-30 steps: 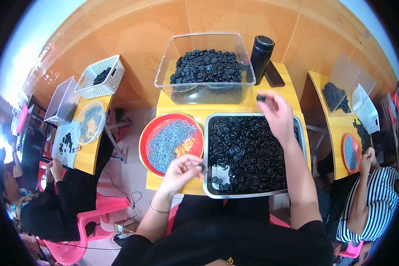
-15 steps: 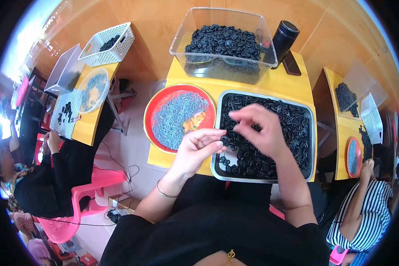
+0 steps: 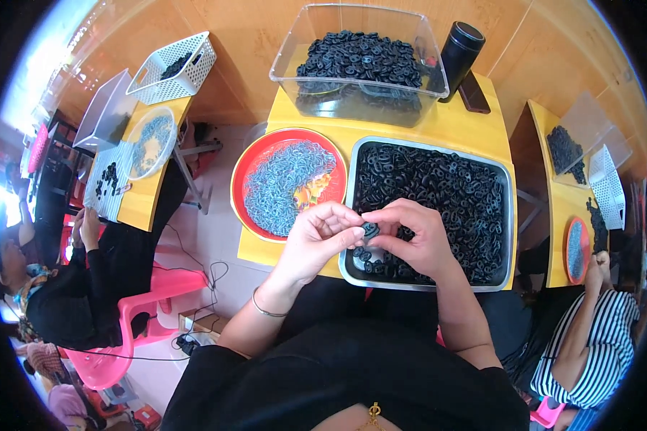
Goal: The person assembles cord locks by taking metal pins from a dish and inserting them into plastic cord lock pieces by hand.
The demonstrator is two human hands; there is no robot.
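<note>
My left hand point(image 3: 322, 235) and my right hand point(image 3: 415, 235) meet over the near left corner of a metal tray point(image 3: 512, 215). Between their fingertips is a small dark oval plastic piece point(image 3: 369, 230), pinched from both sides. Fingers partly cover it, so any finer part on it cannot be made out. Many black plastic pieces point(image 3: 446, 188) with holes fill the tray, with a few beneath my hands. Left of the tray sits a red plate point(image 3: 240, 167) heaped with small silvery metal hooks point(image 3: 280, 179).
A clear plastic bin point(image 3: 286, 79) of black pieces stands at the back of the yellow table point(image 3: 255, 251). Beside it are a black flask point(image 3: 461, 54) and a dark flat object point(image 3: 474, 95). Other people work at a left table point(image 3: 138, 212) and a right table point(image 3: 553, 266).
My right hand, blurred above the tray before, has come down and left to meet my left fingertips at the black piece. My left hand stays nearly in place.
</note>
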